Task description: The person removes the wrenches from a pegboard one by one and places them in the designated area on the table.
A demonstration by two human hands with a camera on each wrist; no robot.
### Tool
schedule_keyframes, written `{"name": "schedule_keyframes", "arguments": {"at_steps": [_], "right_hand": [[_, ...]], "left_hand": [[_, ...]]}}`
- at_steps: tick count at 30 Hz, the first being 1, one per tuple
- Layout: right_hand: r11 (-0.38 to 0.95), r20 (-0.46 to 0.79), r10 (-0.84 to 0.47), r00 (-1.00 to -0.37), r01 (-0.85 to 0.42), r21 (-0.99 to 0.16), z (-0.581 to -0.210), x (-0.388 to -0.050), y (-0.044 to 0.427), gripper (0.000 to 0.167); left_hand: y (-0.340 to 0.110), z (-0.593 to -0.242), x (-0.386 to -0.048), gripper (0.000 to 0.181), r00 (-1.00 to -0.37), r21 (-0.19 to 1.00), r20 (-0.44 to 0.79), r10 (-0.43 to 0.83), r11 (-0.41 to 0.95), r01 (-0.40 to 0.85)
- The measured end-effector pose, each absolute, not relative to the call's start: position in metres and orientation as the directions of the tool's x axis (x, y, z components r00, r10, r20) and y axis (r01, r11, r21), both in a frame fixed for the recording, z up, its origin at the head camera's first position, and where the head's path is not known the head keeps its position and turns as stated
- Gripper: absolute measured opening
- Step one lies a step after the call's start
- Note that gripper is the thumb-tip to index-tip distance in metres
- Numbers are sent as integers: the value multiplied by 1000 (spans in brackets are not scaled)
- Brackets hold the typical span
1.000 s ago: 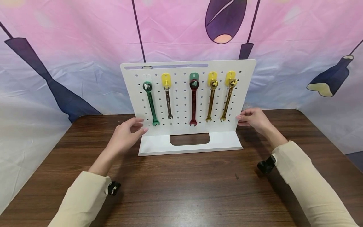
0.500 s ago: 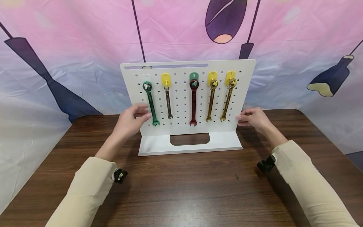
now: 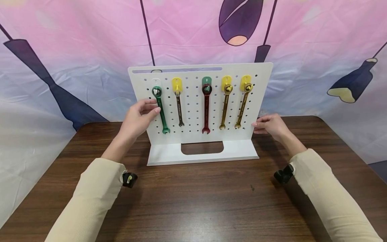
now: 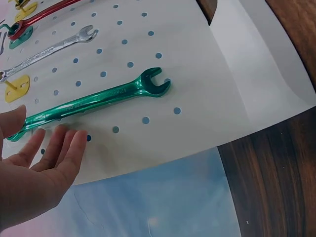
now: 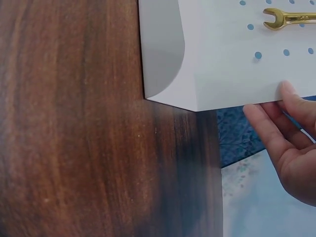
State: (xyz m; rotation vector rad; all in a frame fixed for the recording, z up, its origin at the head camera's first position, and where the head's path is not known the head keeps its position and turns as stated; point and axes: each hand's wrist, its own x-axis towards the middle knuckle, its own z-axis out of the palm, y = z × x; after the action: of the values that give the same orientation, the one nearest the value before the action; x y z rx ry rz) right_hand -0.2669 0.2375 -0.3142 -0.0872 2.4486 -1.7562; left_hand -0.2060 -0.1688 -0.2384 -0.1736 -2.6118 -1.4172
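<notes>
A white pegboard (image 3: 193,131) stands upright on its base, with several combination wrenches hanging from its hooks. Leftmost is the green wrench (image 3: 163,117), hung on a white hook. My left hand (image 3: 137,119) is beside its upper part, thumb and fingers spread to either side. In the left wrist view the thumb overlaps the green wrench (image 4: 94,100) near its ring end; contact cannot be made out. At the board's right edge, my right hand (image 3: 270,127) pinches the pegboard (image 5: 222,74), thumb in front and fingers behind.
Right of the green wrench hang a silver wrench (image 3: 179,111), a red wrench (image 3: 206,111) and two gold wrenches, one at the far right (image 3: 243,107). The board's base (image 3: 202,160) rests on a dark wooden table (image 3: 199,201). A patterned cloth (image 3: 90,67) hangs behind.
My left hand has moved up and slightly right, from the board's lower left edge to the green wrench's upper part. The right hand has stayed on the board's edge.
</notes>
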Motion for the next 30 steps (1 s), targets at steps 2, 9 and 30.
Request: {"name": "schedule_keyframes", "arguments": {"at_steps": [2,9,30], "right_hand": [[309,-66,-120,-991,26,-951,-314,-267,238,24],[263,-56,-121,-991,22,-965,-315,-267,239,18],[262,-71,-130,-989,35,-964,-317,-266,240,27]], "left_hand": [[-168,-237,-208,45,-977,825,211,18,533,188],[-165,-233,-211,43,-972,827,233,15,523,207],[-160,-233,-213,27,-978,888,208,0,420,188]]}}
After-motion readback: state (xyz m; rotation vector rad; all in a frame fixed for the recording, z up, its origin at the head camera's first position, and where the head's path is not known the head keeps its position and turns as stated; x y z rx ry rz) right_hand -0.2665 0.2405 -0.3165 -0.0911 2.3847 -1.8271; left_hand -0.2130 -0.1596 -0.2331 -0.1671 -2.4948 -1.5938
